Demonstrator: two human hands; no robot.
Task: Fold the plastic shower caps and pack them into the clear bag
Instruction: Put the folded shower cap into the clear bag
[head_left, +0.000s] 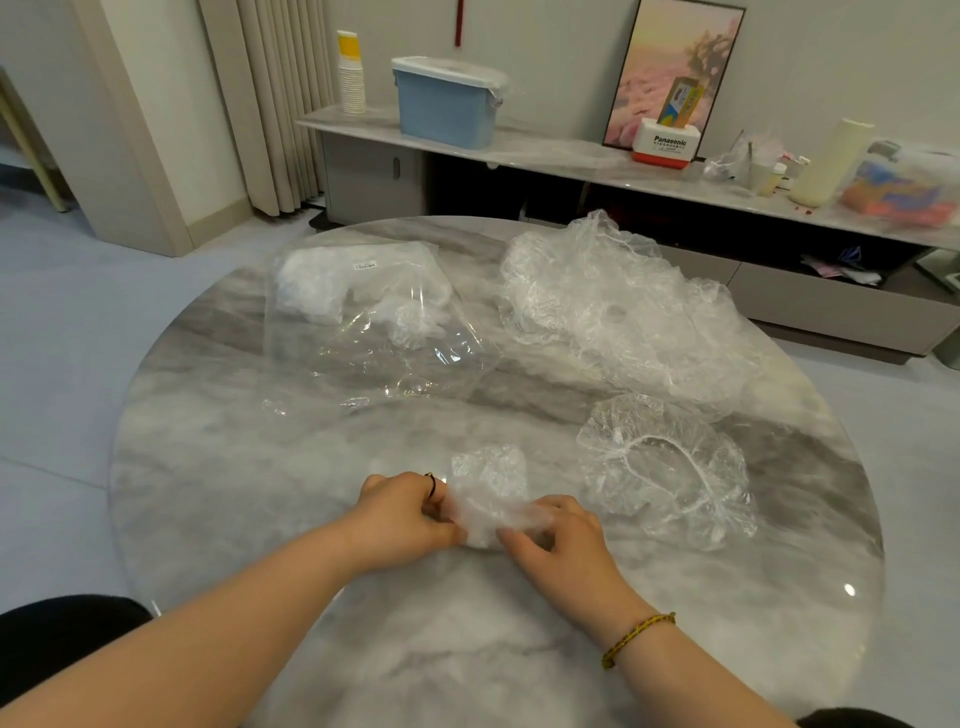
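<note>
A folded clear shower cap (488, 488) lies on the round marble table (260, 493) near the front middle. My left hand (402, 514) pinches its left edge, and my right hand (561, 535) grips its lower right edge. A single open shower cap (665, 467) lies flat to the right of my hands. A loose pile of shower caps (623, 306) sits at the back right. The clear bag (363, 322) lies at the back left with white folded caps inside it near its far end.
Behind the table runs a low cabinet (571, 156) with a blue lidded box (447, 104), a stack of paper cups (350, 73), a framed picture (675, 67) and other items. Dark fabric (57, 639) shows at the lower left.
</note>
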